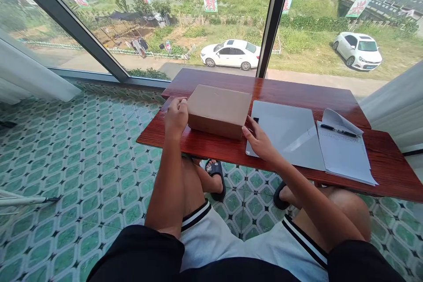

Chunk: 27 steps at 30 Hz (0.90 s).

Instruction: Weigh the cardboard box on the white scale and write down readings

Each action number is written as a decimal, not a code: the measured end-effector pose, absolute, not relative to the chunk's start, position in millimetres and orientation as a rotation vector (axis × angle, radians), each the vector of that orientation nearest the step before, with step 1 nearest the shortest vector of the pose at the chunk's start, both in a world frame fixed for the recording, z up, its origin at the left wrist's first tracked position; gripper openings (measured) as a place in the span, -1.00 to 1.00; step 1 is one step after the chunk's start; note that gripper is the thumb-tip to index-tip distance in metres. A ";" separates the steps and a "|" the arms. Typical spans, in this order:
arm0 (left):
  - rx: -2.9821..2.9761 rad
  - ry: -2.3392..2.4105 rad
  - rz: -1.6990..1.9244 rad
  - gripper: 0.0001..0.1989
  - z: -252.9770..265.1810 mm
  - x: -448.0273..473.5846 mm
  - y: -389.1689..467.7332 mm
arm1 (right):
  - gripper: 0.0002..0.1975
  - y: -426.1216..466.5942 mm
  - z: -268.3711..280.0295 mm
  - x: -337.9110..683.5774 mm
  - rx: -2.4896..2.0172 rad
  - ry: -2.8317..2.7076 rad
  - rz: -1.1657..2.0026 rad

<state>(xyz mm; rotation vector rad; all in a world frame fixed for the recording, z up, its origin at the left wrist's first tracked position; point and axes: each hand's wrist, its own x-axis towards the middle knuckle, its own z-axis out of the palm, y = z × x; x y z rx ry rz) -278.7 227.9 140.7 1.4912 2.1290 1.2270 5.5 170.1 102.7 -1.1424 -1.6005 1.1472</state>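
A closed brown cardboard box (218, 105) lies flat on the dark red wooden table (214, 146). My left hand (176, 116) is closed against the box's left end, its fingers bent and partly hidden. At the opposite end, my right hand (258, 139) grips the front right corner, thumb towards the front and fingers along the side. The box sits between both hands. Just under my right hand is the edge of a silver-grey flat panel (287, 130), resembling a closed laptop.
Right of the panel lie paper sheets (346, 154) with a curled top page and a black pen (339, 130) across them. A large window with a dark frame (272, 17) stands behind the table. White curtains (390, 97) hang at both sides. Green patterned tiles (99, 154) cover the floor.
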 end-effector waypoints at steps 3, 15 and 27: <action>1.486 2.157 1.168 -0.56 141.0 -278.4 227.3 | -0.12 171.1 106.2 4.9 -1.181 -1.609 1.099; 1.478 2.231 1.064 -0.56 148.5 -269.9 223.0 | -0.09 175.1 106.1 1.6 -1.110 -1.389 1.234; 1.491 2.252 1.051 -0.56 150.6 -267.7 222.7 | 0.03 170.1 110.9 -8.8 -1.098 -1.414 1.270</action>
